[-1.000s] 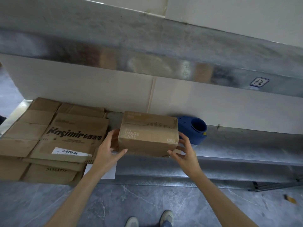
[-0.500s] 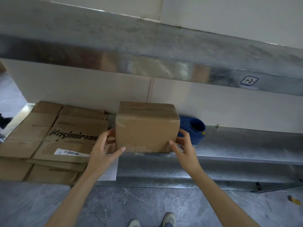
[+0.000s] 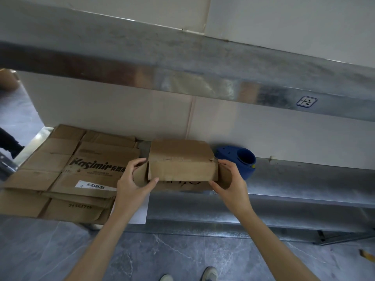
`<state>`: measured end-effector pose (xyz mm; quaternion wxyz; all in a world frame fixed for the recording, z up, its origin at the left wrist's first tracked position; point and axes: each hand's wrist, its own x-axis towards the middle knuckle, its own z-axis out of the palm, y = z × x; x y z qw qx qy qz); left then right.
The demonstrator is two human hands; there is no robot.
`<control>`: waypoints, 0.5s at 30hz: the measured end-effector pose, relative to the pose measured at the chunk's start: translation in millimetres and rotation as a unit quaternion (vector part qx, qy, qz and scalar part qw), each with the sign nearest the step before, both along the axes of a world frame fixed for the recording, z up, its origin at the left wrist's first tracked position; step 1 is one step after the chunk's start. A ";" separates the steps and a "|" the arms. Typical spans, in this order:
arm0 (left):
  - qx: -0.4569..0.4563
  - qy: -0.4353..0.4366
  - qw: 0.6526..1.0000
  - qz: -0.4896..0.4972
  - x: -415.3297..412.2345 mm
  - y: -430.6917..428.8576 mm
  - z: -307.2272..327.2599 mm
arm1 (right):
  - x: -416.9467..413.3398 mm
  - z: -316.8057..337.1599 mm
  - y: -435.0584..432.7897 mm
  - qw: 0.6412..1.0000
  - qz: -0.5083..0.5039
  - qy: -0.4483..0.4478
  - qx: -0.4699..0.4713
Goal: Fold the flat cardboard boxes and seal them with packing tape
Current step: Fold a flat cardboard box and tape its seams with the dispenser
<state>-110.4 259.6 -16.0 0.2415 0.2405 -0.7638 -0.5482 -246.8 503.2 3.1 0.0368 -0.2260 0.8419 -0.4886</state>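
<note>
a: so, where is the box (image 3: 182,162) sitting?
b: on the metal shelf (image 3: 294,179), long axis running left to right, squarely between the two hands. the flat cardboard stack (image 3: 67,171) lies just to its left.
a: and the hands?
b: the left hand (image 3: 134,184) curls its fingers over the box's left end, thumb pressed to the lower front edge. the right hand (image 3: 230,184) mirrors it at the right end, fingers wrapped round the cardboard there, thumb at the lower front corner. both have hold of the box; neither is loose.
a: what does the taping turn on?
b: i'd say the blue tape dispenser (image 3: 241,162). it lies just behind the right hand, at the box's right end, so that hand is the nearer one. the left could pin the box meanwhile.
</note>
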 end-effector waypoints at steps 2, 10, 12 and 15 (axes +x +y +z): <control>-0.007 0.017 1.000 0.020 -3.4 1.5 2.8 | -1.8 3.9 -2.8 1.000 0.000 0.009 0.007; 0.009 0.002 0.999 0.052 -16.9 -1.5 12.5 | -13.1 14.6 -7.2 0.999 -0.012 0.040 0.020; 0.004 -0.012 0.998 0.062 -18.2 -2.8 11.6 | -15.3 15.6 -7.0 0.999 -0.009 0.046 0.027; -0.009 -0.023 0.997 0.076 -19.6 -2.3 11.9 | -16.6 16.0 -7.5 0.998 -0.020 0.056 0.020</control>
